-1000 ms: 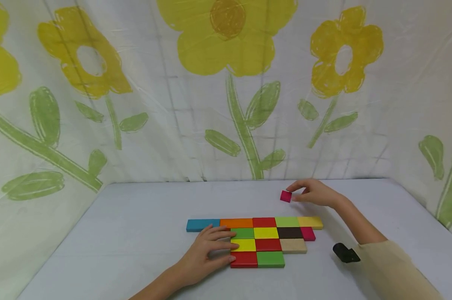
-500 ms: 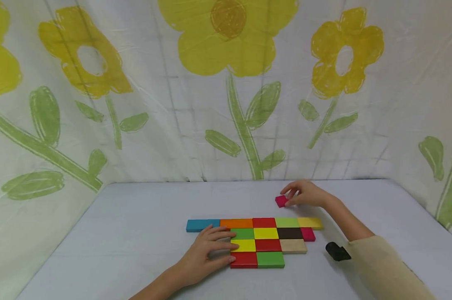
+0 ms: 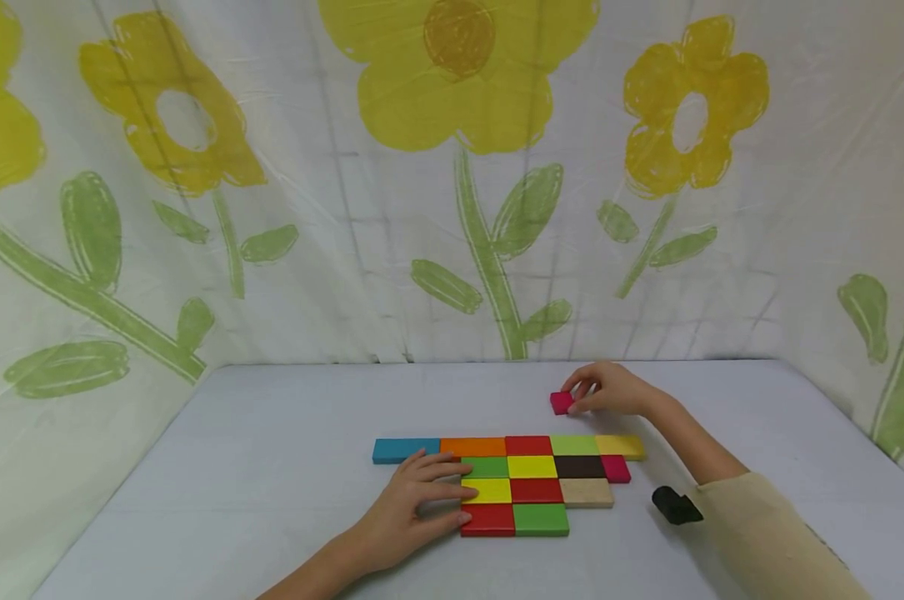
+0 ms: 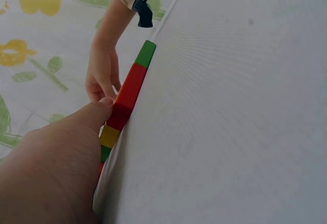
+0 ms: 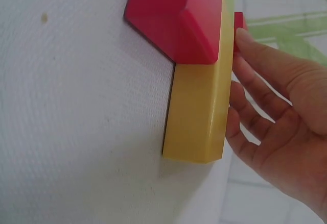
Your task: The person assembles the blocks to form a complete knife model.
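Observation:
In the head view my right hand pinches a small pink block behind the flat rows of coloured blocks. The right wrist view shows that same block as a red piece at my thumb, partly hidden by the yellow block. My left hand lies at the left side of the rows, fingers extended. Its fingertips touch the near red block, the yellow block and the green block. In the left wrist view, my left thumb presses the red block.
The back row runs from a blue block through an orange block to a pale yellow block. Shorter rows sit in front, with a tan block. A black device hangs at the right sleeve. A flowered curtain stands behind the white table.
My right hand has moved left and slightly nearer with the pink block, which has turned a little. Over the last half second it barely moves. My left hand stays in place.

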Demonstrator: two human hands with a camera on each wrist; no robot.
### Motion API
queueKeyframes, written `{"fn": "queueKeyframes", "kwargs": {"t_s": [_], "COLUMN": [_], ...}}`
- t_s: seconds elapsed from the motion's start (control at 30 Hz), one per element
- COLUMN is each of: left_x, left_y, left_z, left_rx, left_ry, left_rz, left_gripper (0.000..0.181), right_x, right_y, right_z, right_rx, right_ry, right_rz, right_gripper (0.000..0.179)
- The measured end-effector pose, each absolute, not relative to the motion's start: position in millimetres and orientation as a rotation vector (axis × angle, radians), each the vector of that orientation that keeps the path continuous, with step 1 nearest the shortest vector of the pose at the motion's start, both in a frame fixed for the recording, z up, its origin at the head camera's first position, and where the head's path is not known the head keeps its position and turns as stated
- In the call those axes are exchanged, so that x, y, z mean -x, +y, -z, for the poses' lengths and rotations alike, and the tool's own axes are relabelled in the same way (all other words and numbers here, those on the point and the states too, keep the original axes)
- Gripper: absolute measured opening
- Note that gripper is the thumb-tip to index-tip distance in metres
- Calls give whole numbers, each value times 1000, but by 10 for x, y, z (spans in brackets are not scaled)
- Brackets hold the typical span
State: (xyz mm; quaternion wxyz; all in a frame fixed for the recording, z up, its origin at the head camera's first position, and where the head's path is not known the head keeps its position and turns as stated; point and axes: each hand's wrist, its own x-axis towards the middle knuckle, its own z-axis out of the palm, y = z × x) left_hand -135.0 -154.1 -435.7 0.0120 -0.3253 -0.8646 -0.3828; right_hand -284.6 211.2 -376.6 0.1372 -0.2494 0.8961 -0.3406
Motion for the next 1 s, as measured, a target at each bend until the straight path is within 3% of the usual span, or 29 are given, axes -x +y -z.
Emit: {"fn": "queueKeyframes", "kwargs": {"t_s": [1.0], "left_x": [1358], "left_y": [-1540], "left_z": [4355], "left_rx": [1025], "left_ry": [-2692], "left_rz": [1189], "left_gripper": [29], "right_x": [2553], "right_y": [2215], "right_z": [3649], "right_rx": [831], "right_ry": [2641], "right_rz": [978], "right_gripper": [28]}}
